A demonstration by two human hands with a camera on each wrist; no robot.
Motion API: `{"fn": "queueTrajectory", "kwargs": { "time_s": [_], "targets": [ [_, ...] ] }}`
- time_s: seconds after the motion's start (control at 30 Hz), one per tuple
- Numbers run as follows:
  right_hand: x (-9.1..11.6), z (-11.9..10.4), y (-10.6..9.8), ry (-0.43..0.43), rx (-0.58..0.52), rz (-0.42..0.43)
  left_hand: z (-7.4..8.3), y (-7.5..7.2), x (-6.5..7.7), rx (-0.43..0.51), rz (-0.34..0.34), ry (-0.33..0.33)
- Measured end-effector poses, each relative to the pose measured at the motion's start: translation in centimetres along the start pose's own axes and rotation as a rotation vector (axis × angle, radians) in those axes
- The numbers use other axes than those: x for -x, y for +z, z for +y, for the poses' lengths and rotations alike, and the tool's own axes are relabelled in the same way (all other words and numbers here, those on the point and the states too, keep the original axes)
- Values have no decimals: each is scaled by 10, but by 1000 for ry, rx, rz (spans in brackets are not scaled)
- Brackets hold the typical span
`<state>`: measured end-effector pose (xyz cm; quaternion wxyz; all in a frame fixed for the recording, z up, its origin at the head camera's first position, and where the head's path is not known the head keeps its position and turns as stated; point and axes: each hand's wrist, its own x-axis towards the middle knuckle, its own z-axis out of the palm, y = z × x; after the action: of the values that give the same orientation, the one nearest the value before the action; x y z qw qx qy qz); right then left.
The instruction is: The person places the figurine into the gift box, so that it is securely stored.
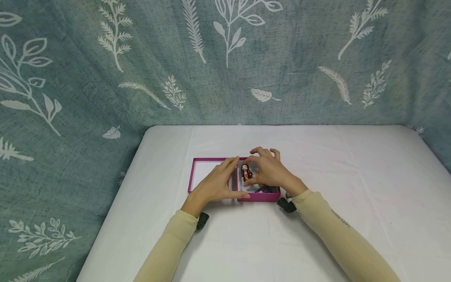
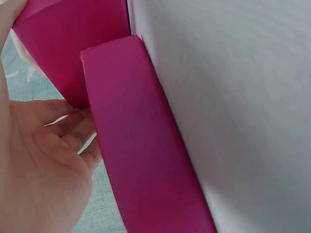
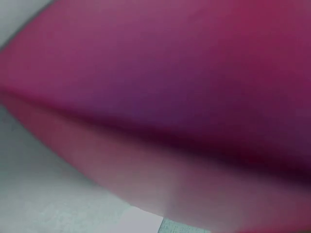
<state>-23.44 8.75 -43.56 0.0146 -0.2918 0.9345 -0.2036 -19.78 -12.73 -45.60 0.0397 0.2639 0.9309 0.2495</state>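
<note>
A small figurine (image 1: 246, 172) with long dark hair and a dark and orange outfit shows over the left part of an open pink box (image 1: 258, 197). My right hand (image 1: 269, 170) reaches over the box, thumb at the figurine's feet and index finger at its head, pinching it lengthwise. Its other fingers are raised. My left hand (image 1: 218, 182) grips the box's left end, thumb at the front wall and fingers at the back. In the left wrist view, fingers (image 2: 73, 128) lie behind the pink box (image 2: 77, 53). A dark purple item (image 1: 263, 189) lies in the box, partly hidden.
A shallow pink-rimmed lid (image 1: 191, 176) with a white inside lies left of the box, partly under my left hand; its pink side (image 2: 131, 126) fills the left wrist view's middle. Both stand on a white-covered table (image 1: 334, 156) before a teal leaf-patterned curtain (image 1: 296, 58).
</note>
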Motion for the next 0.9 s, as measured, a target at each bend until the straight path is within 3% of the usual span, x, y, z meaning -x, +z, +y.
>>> {"fn": "queueTrajectory", "kwargs": {
  "time_s": [0.57,0.9],
  "targets": [
    [-3,-5,9,-18,167,19,0,1,0,1,6,5],
    [-4,-6,10,-16,201,0,1,2,-1,-10,15,8]
  ]
}}
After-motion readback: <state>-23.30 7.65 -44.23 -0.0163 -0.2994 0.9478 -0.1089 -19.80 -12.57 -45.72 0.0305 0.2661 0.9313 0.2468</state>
